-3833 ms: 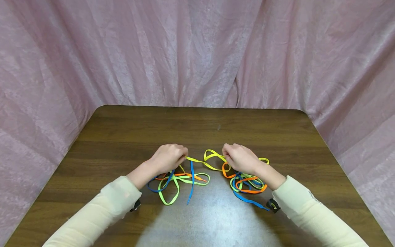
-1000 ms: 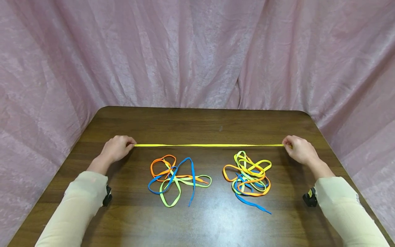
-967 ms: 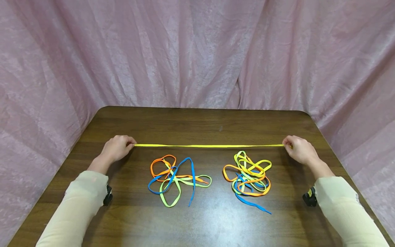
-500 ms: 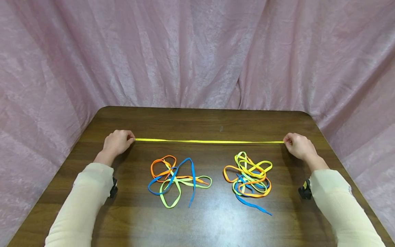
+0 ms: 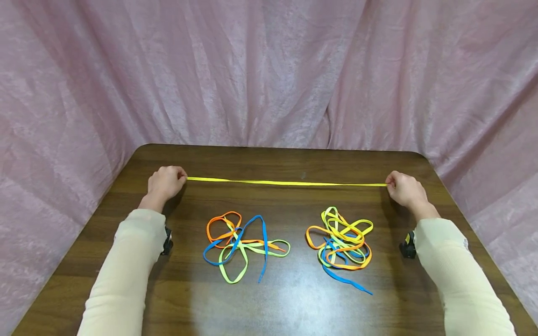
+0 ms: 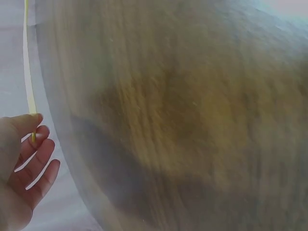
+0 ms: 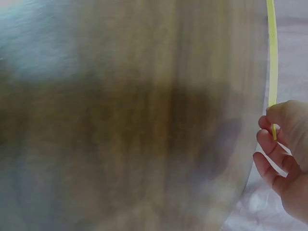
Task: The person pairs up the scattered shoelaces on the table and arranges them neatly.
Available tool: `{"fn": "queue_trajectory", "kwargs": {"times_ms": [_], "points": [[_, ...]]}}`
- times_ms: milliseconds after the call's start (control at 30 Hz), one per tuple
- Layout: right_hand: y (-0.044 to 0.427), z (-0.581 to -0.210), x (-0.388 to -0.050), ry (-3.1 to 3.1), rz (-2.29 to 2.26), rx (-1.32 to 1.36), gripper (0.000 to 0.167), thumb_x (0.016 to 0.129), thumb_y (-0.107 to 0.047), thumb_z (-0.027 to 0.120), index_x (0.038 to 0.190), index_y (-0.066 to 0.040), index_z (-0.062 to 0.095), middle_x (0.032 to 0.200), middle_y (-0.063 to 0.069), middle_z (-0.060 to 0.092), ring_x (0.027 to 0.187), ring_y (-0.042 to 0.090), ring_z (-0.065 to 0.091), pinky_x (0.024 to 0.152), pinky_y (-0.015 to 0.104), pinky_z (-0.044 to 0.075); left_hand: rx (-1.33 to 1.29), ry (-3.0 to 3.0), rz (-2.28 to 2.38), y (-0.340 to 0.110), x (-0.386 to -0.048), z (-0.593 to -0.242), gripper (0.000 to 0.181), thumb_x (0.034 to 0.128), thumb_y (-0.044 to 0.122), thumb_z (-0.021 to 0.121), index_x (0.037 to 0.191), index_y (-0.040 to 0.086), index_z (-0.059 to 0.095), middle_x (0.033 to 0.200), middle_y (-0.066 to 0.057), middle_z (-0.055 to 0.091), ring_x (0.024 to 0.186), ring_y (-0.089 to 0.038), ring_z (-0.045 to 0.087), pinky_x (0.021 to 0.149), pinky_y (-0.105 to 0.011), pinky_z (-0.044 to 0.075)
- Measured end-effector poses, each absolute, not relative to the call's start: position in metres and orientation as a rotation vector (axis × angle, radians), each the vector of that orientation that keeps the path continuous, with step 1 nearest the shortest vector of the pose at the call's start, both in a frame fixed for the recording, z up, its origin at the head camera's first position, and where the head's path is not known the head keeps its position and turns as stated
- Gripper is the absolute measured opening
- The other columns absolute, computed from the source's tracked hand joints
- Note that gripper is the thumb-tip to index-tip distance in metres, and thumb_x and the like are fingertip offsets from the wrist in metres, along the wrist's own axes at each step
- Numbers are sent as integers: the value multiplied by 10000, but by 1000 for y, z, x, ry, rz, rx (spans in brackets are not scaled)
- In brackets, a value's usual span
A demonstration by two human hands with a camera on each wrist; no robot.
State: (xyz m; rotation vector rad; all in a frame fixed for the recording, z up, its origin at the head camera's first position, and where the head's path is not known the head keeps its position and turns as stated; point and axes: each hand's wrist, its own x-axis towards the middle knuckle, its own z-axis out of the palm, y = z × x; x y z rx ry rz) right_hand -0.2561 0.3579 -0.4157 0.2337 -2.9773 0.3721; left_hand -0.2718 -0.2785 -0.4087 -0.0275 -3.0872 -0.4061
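Note:
A flat yellow shoelace (image 5: 286,183) is stretched nearly straight across the far part of the table. My left hand (image 5: 166,182) pinches one end, and my right hand (image 5: 407,190) pinches the other. The left wrist view shows thumb and forefinger on the lace (image 6: 30,82), with a short tip poking out below and the other fingers loosely bent. A similar pinch by the right hand appears in the right wrist view, the lace (image 7: 273,62) running upward. Nearer me lie two loose tangles of shoelaces: orange, green and blue (image 5: 265,233) on the left; orange, green, yellow and blue (image 5: 344,281) on the right.
The brown wooden table (image 5: 269,308) has rounded far corners and shows a bright glare near its front middle. Pink curtains (image 5: 269,70) hang behind and along both sides. A small dark device (image 5: 407,245) sits at the right wrist, another (image 5: 166,240) at the left.
My hands were close together over the tangles at first, then spread wide with the yellow shoelace taut. During the last second both hands moved farther from me, toward the far edge. The tangles stayed put.

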Motion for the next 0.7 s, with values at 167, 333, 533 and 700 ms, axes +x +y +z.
{"fn": "queue_trajectory", "kwargs": {"times_ms": [167,333,533,700], "points": [[358,-409,-266,-2992,341,150,68,807,-89,512,859,-55,539,767,104,560,677,316,537,576,489,409,9,-3083,-419,-275,-277,-409,186,904,216,518,963,113,661,899,-117,653,699,-306,586,523,-400,421],[355,-405,-273,-2987,348,70,100,806,-105,491,871,-51,544,814,133,559,750,376,551,592,514,411,44,-3047,-413,-274,-282,-406,191,902,222,513,941,105,659,912,-127,655,718,-340,594,552,-433,434],[350,-408,-278,-2995,365,11,124,800,-109,464,873,-46,543,841,161,557,796,429,554,602,529,414,89,-3033,-409,-272,-289,-402,195,901,217,513,949,93,655,948,-150,650,775,-377,599,608,-472,448],[347,-413,-279,-3021,357,0,125,807,-114,460,872,-45,542,867,180,563,828,453,554,618,543,421,105,-3058,-405,-271,-293,-407,199,898,228,515,948,91,650,957,-155,649,807,-388,602,629,-480,452]]}}
